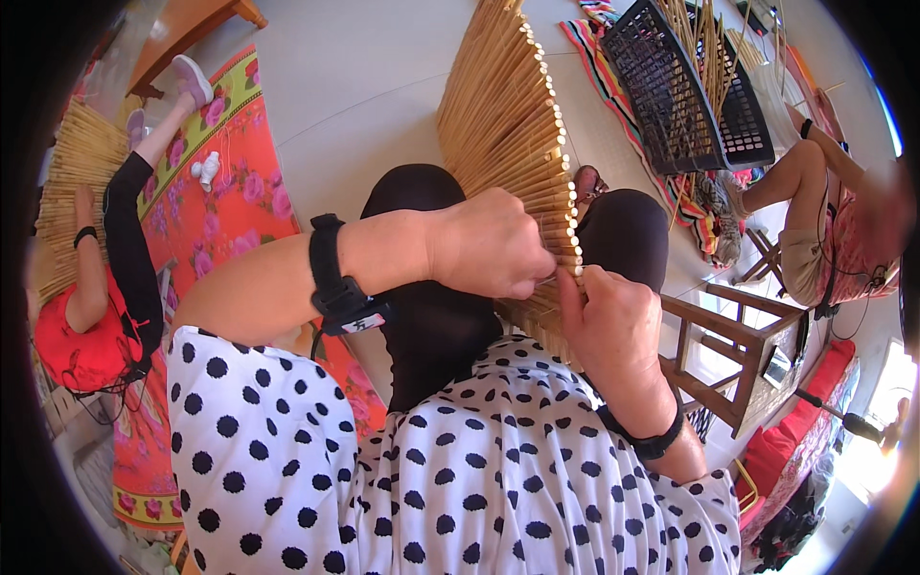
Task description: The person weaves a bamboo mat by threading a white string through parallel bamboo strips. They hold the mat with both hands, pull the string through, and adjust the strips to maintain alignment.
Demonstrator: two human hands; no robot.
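Right now the person is working at the near edge of a mat of thin bamboo sticks [503, 125], which is resting across the lap and fanning away toward the far side of the scene. The left hand [489, 244] is curling over the mat's right edge, its fingers bunched together and pinching at the row of pale stick ends; exactly what they are gripping, a stick or a thread, is too small to tell. The right hand [613, 326] is pressing up from below and to the right, thumb and fingers closing on the nearest stick ends, touching the left hand's fingertips. Both wrists are wearing dark bands.

As a judgement, the risk is lying in that tight pinch: if either hand is loosening, the last stick could be slipping out of line, and the edge could be coming apart. The mat is also leaning on the knees with no other support showing, so a shift of the legs could be tipping it sideways.

Further off, a black plastic crate [671, 86] holding loose sticks is sitting at the far right, a wooden stool [738, 355] is standing just right of the knees, and another person on a flowered floor mat [230, 192] at the left is handling a second stick mat [81, 172].
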